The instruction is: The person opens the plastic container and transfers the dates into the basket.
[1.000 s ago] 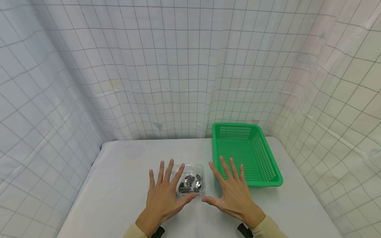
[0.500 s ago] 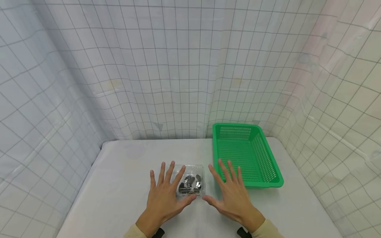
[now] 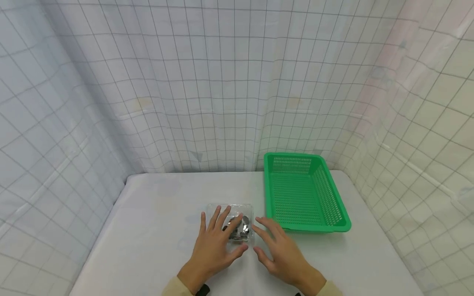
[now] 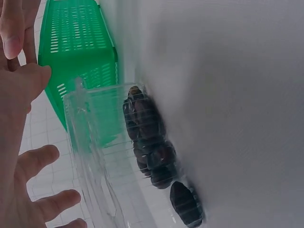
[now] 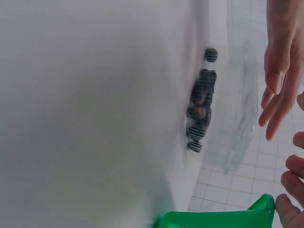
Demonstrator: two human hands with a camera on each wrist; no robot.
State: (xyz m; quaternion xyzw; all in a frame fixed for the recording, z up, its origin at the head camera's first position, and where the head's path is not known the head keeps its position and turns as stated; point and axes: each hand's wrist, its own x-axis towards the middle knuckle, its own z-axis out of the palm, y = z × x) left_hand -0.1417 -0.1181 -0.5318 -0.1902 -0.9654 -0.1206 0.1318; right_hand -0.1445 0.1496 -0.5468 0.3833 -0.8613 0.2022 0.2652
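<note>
A clear plastic clamshell box (image 3: 242, 208) stands on the white cloth, holding several dark, glossy oblong pieces (image 4: 147, 126) that look like dates. Its lid appears closed over them in the left wrist view. Over the left part of the box my left hand (image 3: 212, 250) hovers with fingers spread, hiding some of the contents. Just right of the box is my right hand (image 3: 285, 253), fingers loosely bent and holding nothing. Both thumbs point toward each other in front of the box. In the wrist views, a gap shows between the fingers and the box.
A green slotted plastic basket (image 3: 267, 185) sits at the back right of the table (image 3: 155, 230), close behind my right hand. White grid-patterned curtains (image 3: 222, 102) enclose the table at the back and both sides.
My left hand has moved slightly right, over the box. The right hand has lowered and come nearer, its spread fingers now more bent and away from the basket. Box and basket stay in place.
</note>
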